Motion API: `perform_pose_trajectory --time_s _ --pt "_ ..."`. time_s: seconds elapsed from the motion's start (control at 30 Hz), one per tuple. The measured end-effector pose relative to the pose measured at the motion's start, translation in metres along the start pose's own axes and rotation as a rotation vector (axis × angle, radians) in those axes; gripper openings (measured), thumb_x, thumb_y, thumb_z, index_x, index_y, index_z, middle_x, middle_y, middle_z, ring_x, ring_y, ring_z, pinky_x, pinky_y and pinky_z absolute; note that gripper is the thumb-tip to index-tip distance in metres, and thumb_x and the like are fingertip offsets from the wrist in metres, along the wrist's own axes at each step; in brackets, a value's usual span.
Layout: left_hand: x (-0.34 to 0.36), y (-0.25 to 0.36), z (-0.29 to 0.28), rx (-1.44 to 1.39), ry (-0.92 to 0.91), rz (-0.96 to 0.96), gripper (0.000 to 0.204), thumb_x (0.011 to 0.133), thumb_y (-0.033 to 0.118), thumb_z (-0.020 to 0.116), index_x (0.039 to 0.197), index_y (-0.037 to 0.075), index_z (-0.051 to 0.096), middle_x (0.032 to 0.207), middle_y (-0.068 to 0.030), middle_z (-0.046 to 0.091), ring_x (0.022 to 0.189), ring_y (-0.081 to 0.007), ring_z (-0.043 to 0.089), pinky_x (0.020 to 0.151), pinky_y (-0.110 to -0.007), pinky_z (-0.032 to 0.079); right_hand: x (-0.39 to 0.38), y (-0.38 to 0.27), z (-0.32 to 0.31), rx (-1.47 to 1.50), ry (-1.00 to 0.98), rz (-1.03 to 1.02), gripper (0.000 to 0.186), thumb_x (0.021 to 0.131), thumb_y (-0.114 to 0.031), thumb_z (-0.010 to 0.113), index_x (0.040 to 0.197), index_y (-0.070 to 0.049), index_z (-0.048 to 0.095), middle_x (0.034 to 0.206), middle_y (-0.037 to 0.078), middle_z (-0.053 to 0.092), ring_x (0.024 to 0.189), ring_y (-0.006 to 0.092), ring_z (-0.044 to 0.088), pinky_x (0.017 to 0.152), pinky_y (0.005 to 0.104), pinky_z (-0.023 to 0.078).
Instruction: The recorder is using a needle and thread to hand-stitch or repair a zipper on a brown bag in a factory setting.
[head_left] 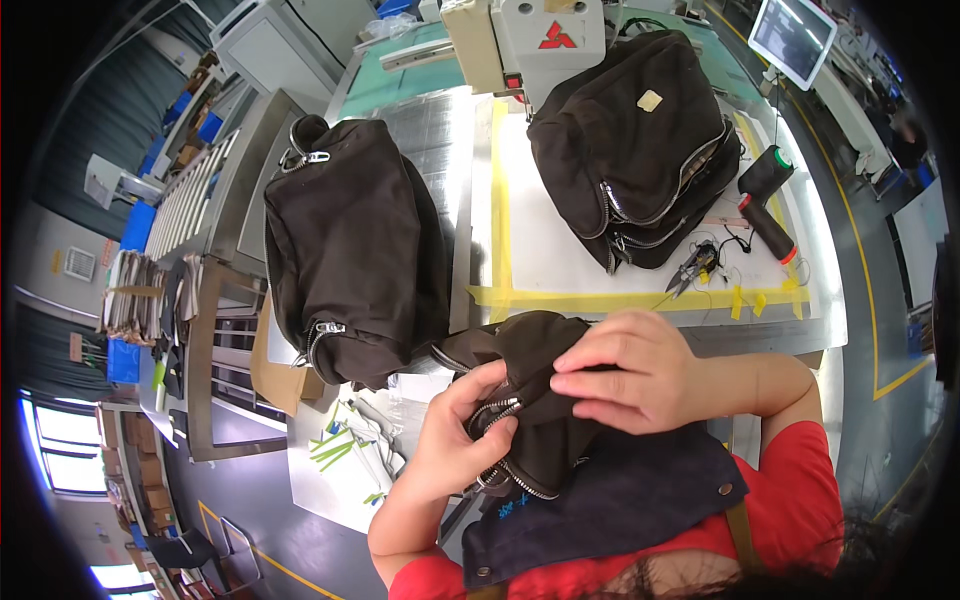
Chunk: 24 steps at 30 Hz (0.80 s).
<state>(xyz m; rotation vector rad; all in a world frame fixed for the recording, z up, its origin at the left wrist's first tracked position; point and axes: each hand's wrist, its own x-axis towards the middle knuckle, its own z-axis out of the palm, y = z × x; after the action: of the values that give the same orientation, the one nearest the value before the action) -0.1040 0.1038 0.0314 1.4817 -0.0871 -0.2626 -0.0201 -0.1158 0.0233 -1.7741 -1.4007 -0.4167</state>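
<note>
A dark brown fabric bag (545,345) with metal zippers is bunched up close to my body. My left hand (455,440) grips it at the lower left, the thumb and forefinger pinched around the zipper edge. Across the upper right of the same bag, my right hand (635,375) has its fingers bent together on the cloth. What lies under those fingertips is hidden. Beyond my left hand a second dark brown bag (355,235) lies on the metal surface, with zipper pulls at both ends.
Further off, a bag pile (635,130) rests beside the sewing machine head (550,45). Thread cones (768,228) and snips (685,270) lie to its right on the yellow-taped white board (560,270). White and green scraps (355,450) are at the left. A monitor (793,40) stands far right.
</note>
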Motion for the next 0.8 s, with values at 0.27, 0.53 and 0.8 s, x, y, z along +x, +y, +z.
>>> perform_pose_trajectory --time_s 0.27,0.53,0.8 --pt "0.027 -0.002 -0.003 -0.383 0.019 -0.058 0.053 0.075 -0.008 0.055 0.127 -0.004 0.042 0.121 -0.0107 0.053 0.111 -0.0144 0.050 0.095 -0.027 0.038 0.028 0.018 -0.002 -0.047 0.066 0.131 0.032 0.068 -0.009 0.072 0.099 -0.009 0.062 0.096 0.004 0.057 0.083 0.0234 0.056 0.066 0.0324 0.044" --pt "0.034 0.004 -0.007 -0.368 -0.022 -0.071 0.053 0.075 -0.008 0.055 0.126 -0.003 0.042 0.120 -0.0108 0.054 0.111 -0.0138 0.051 0.094 -0.027 0.039 0.050 0.044 0.002 0.262 -0.122 0.388 0.019 0.074 -0.017 0.072 0.088 -0.007 0.064 0.088 0.005 0.061 0.083 0.0222 0.058 0.077 0.0331 0.043" --pt "0.041 -0.001 -0.009 -0.334 0.032 -0.201 0.050 0.069 0.002 0.064 0.117 -0.005 0.053 0.110 -0.0114 0.061 0.103 -0.0164 0.056 0.092 -0.027 0.040 0.050 0.052 0.002 0.467 -0.168 0.599 0.014 0.075 -0.014 0.071 0.081 -0.004 0.063 0.079 0.005 0.060 0.077 0.0178 0.058 0.075 0.0302 0.042"
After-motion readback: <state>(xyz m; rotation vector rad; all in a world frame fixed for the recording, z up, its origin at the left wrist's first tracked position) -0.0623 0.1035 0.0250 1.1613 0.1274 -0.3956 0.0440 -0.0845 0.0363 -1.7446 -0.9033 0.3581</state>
